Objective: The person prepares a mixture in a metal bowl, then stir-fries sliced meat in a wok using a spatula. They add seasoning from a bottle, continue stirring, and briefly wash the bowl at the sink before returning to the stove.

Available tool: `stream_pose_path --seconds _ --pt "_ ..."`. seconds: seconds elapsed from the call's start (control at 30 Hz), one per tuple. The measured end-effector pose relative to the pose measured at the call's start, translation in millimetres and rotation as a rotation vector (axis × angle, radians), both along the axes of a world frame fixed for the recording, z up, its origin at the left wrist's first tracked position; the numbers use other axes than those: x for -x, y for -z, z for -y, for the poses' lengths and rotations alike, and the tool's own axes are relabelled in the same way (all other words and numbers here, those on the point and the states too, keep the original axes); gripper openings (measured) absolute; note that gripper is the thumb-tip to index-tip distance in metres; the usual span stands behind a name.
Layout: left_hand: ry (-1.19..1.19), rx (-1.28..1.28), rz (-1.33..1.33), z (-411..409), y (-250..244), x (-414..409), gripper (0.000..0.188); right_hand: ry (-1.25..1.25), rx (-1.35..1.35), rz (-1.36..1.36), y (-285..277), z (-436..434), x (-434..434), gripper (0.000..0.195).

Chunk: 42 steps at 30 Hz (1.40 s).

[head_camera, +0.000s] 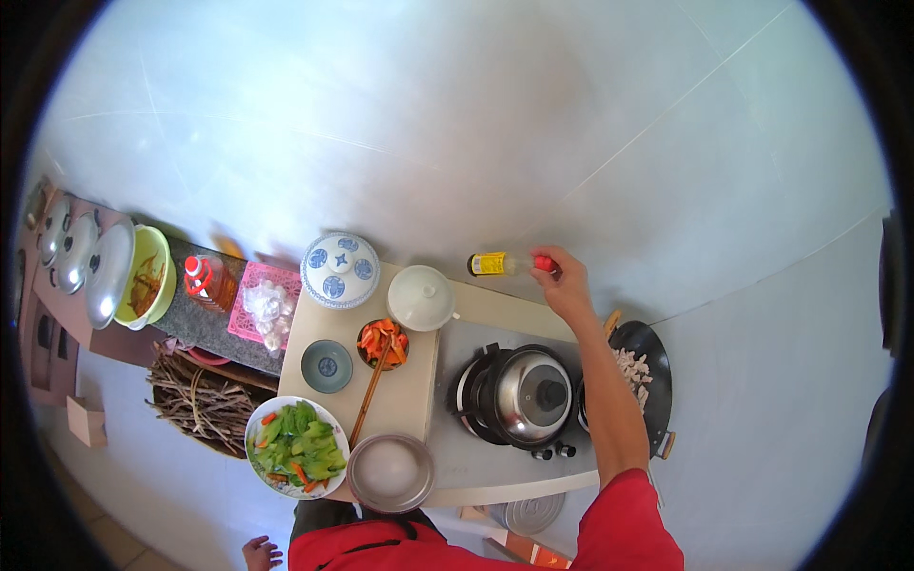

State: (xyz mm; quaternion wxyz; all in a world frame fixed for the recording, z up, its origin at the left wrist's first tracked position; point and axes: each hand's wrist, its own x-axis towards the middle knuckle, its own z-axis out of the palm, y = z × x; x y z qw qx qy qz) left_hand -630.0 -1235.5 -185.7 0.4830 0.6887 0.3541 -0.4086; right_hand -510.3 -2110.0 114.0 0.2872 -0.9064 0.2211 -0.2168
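My right hand (558,280) grips a small glass bottle (515,264) by its red-capped end, above the back edge of the gas stove (450,442). The bottle lies nearly sideways in the picture, and its dark end and yellow label point left. Below that forearm is a black wok (660,357) holding pale sliced meat (634,375), partly hidden by the arm. To the left of the wok, a dark pot with a steel lid (525,396) covers the other burner. Down beside my body, my left hand (262,554) hangs with nothing in it, fingers slightly apart.
On the counter are a plate of greens (300,446), a bowl of cut peppers (378,335) with chopsticks (371,396), a blue bowl (327,366), two lidded dishes and a shallow round bowl (390,471). Farther left stand an oil jug (211,282) and a green basin (161,292).
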Motion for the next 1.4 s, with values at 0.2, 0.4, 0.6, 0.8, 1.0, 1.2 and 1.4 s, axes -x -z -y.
stream_pose_path --seconds 0.2,0.4,0.6,0.8,1.0,1.2,1.4 --pt "0.012 0.048 0.008 46.4 15.9 -21.9 0.037 -0.121 0.062 0.079 -67.7 -47.1 15.6 0.028" --pt "0.034 0.036 0.023 63.2 3.2 -19.3 0.041 -0.043 -0.457 0.228 -91.1 -79.8 8.4 0.018" --pt "-0.062 0.045 0.100 56.3 0.0 12.0 0.040 -0.109 -0.460 0.272 -146.5 -133.0 -16.1 0.021" --pt "-0.131 0.013 0.077 56.4 -0.3 63.6 0.041 -0.101 -0.500 0.315 -188.5 -171.9 -25.8 0.031" --pt "-0.041 0.016 0.315 86.7 -19.6 85.4 0.035 -0.112 -0.488 0.232 -216.6 -210.9 -40.1 0.032" --pt "0.184 -0.061 1.155 203.5 -224.9 -6.6 0.027 -0.334 -0.500 0.131 -223.6 -277.1 -42.0 0.037" --pt "0.323 -0.186 1.773 268.0 -433.1 -74.0 0.064 -0.616 -0.369 0.103 -249.8 -388.3 -12.5 0.039"
